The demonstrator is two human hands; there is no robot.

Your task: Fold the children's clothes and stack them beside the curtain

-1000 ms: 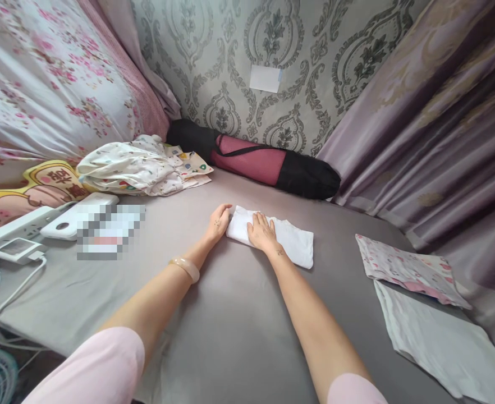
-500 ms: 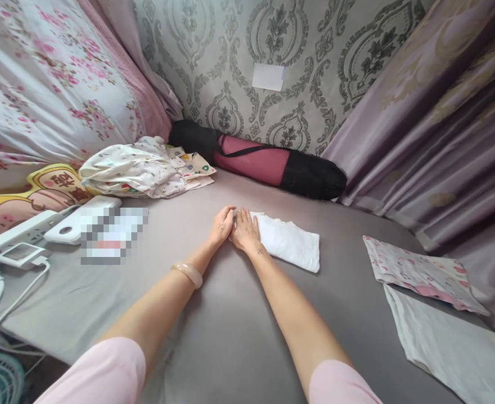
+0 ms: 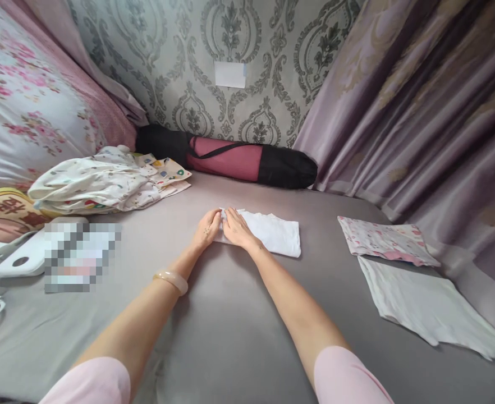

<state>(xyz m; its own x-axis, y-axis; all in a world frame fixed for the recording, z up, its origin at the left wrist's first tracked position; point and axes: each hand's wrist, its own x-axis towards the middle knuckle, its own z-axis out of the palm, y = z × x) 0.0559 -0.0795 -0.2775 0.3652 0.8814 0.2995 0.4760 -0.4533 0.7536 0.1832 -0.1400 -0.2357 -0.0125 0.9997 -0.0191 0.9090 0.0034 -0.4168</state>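
Observation:
A folded white cloth [image 3: 276, 231] lies on the grey sheet in front of me. Its left end is partly covered by both hands. My left hand [image 3: 209, 226] is closed on that end, with the fingers curled and the fingertips hidden. Close beside it, my right hand [image 3: 236, 229] rests flat on top of the cloth, fingers stretched out toward the left hand. A pale bangle [image 3: 172, 280] sits on my left forearm.
The grey sheet [image 3: 230, 325] spreads underneath. To the right lie a folded pink-patterned cloth [image 3: 388, 240] and a white garment [image 3: 424, 300]. A black and maroon long bag [image 3: 226, 160] lies by the wall. Leftward are printed clothing [image 3: 108, 179], a white device [image 3: 41, 247] and a blurred flat item [image 3: 83, 255].
The view has turned, so most things appear further left. My right hand's fingers have drawn closer together on the cloth. My left hand stays at the cloth's left end.

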